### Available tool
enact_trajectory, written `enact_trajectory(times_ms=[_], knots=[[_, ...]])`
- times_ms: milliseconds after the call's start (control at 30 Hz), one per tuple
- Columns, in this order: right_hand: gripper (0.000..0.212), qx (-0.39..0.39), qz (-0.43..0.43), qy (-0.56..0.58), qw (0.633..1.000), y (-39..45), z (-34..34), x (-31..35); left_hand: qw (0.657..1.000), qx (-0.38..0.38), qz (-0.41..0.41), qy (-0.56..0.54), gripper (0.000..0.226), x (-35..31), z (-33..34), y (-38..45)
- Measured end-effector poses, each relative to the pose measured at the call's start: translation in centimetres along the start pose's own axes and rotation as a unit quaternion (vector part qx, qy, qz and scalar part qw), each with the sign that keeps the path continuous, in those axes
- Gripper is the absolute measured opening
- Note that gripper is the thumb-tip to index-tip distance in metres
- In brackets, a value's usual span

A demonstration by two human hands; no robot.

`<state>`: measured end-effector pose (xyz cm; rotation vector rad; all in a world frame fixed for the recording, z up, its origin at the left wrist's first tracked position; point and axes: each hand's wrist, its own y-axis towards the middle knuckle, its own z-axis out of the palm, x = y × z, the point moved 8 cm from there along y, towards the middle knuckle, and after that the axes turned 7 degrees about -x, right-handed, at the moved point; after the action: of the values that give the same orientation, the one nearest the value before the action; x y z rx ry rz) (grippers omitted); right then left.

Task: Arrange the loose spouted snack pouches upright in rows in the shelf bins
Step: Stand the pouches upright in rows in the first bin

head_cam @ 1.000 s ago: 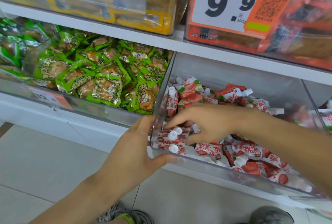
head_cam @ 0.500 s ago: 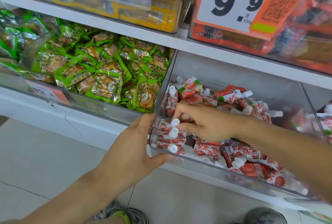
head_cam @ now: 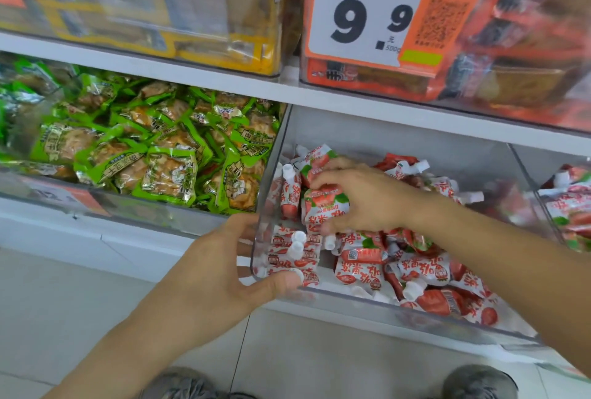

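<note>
Pouch (head_cam: pixel 323 207) sits gripped inside right hand (head_cam: pixel 367 197) fingers (head_cam: pixel 323 178), above bin (head_cam: pixel 367 301).

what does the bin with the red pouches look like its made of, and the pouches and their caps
Bin: clear rigid plastic, likely acrylic; the pouches show through its glossy walls. Red pouches: thin flexible printed film, creased and shiny. Caps: white moulded plastic, it seems, smooth and opaque.

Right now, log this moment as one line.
right hand grips pouch | left hand holds clear bin front corner | row started at left wall
</note>
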<state>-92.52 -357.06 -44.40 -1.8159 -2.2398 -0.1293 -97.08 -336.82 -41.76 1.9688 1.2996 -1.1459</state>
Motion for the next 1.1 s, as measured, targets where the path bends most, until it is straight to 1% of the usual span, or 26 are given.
enact_trajectory(times_ms=[33,67,100,167,200,233,267,300,333,367,400,433,467,500,533,567,600,667,700,733,800,867,933,1000,1033,1100], knots=[[0.068,-0.017,-0.002,0.009,1.000,0.0,-0.4,-0.3,1.000,-0.015,-0.001,0.004,0.067,-0.3,-0.4,0.2],[0.060,-0.035,0.000,0.022,0.999,-0.3,-1.1,-0.5,0.999,-0.048,0.009,0.016,0.067,-0.8,-1.0,0.4],[0.055,-0.053,0.006,0.040,0.998,-0.8,-2.0,-0.9,0.994,-0.097,0.031,0.039,0.065,-1.6,-1.8,0.5],[0.050,-0.109,0.035,0.079,0.990,-2.3,-4.2,-2.0,0.973,-0.189,0.104,0.084,0.046,-3.9,-2.8,0.5],[0.049,-0.149,0.059,0.112,0.981,-3.4,-5.5,-2.4,0.964,-0.212,0.137,0.085,0.036,-5.1,-2.9,0.5],[0.048,-0.195,0.084,0.166,0.963,-4.5,-6.6,-2.7,0.960,-0.221,0.159,0.069,0.029,-6.0,-2.6,0.5],[0.047,-0.240,0.112,0.238,0.935,-5.8,-7.5,-2.8,0.962,-0.214,0.163,0.038,0.026,-6.7,-2.1,0.6],[0.046,-0.275,0.142,0.323,0.895,-6.9,-7.8,-2.7,0.970,-0.194,0.146,-0.007,0.032,-6.9,-1.4,0.8],[0.048,-0.289,0.168,0.409,0.849,-7.8,-7.2,-2.2,0.980,-0.158,0.105,-0.060,0.045,-6.9,-0.4,1.2],[0.050,-0.285,0.189,0.474,0.812,-8.3,-6.2,-1.2,0.986,-0.116,0.051,-0.109,0.058,-6.7,0.7,1.7],[0.053,-0.270,0.202,0.518,0.786,-8.7,-5.0,0.1,0.986,-0.074,0.004,-0.152,0.064,-6.4,1.9,1.9],[0.055,-0.247,0.202,0.561,0.764,-8.8,-4.1,1.4,0.982,-0.049,-0.016,-0.180,0.058,-6.3,2.6,2.1],[0.056,-0.216,0.188,0.610,0.739,-8.8,-3.4,2.6,0.984,-0.052,-0.009,-0.170,0.045,-6.3,2.4,2.3],[0.055,-0.185,0.170,0.662,0.706,-8.6,-3.1,3.3,0.987,-0.078,0.008,-0.143,0.032,-6.6,1.6,2.5],[0.052,-0.161,0.154,0.695,0.684,-8.5,-3.4,3.5,0.987,-0.108,0.026,-0.120,0.024,-6.7,0.3,2.6],[0.045,-0.151,0.146,0.693,0.689,-8.4,-3.9,2.9,0.985,-0.128,0.036,-0.111,0.020,-6.7,-0.9,2.6],[0.034,-0.154,0.149,0.652,0.727,-8.3,-4.4,1.7,0.984,-0.137,0.040,-0.108,0.018,-6.7,-2.0,2.6],[0.015,-0.176,0.147,0.473,0.851,-7.6,-5.3,-0.8,0.984,-0.157,0.062,-0.060,0.013,-6.6,-4.3,2.4],[0.012,-0.176,0.125,0.380,0.899,-6.8,-5.5,-1.5,0.983,-0.165,0.069,-0.031,0.011,-6.3,-5.2,2.4],[0.014,-0.163,0.092,0.310,0.932,-5.9,-5.4,-1.6,0.982,-0.174,0.070,-0.012,0.016,-5.9,-5.9,2.3],[0.026,-0.103,0.024,0.201,0.974,-3.5,-4.2,-0.5,0.980,-0.192,0.060,0.008,0.026,-4.9,-6.9,2.3],[0.046,-0.056,-0.033,0.100,0.993,-1.0,-2.6,1.1,0.978,-0.205,0.033,-0.002,0.020,-4.2,-7.2,2.4],[0.057,-0.070,-0.067,0.051,0.994,1.2,-1.7,2.3,0.979,-0.202,0.018,-0.025,0.016,-3.8,-7.2,2.5],[0.055,-0.098,-0.058,0.066,0.991,2.8,-1.2,2.8,0.980,-0.195,0.014,-0.043,0.020,-3.4,-7.1,2.8],[0.057,-0.106,-0.043,0.073,0.991,3.5,-1.0,2.8,0.980,-0.196,0.014,-0.044,0.022,-3.3,-7.1,2.9],[0.066,-0.115,-0.012,0.044,0.992,4.2,-0.7,2.9,0.978,-0.202,0.013,-0.045,0.022,-3.1,-7.2,3.0]])
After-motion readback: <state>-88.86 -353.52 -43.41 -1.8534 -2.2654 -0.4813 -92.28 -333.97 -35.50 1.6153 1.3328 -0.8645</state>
